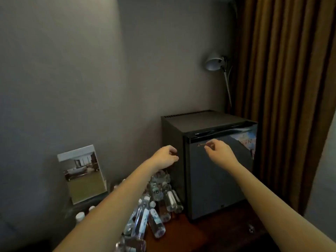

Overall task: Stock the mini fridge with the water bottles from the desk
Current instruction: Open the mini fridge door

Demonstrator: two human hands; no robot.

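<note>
1. Head view, step in hand: your right hand [219, 150] pinches a small key [202, 144] standing in the lock at the upper left of the mini fridge [216, 180] door, which is shut. Judged from this, turn the key fully before pulling, and keep the pinch square so it does not twist out.
2. Head view, other hand: your left hand [166, 157] hovers loosely curled beside the fridge's left wall, holding nothing. Use it to steady the cabinet.
3. Head view, task's things: the water bottles [154, 211] are clear, white-capped and labelled, piled on their sides on the dark wooden surface [218, 237] just left of the fridge; none is inside yet.
</note>
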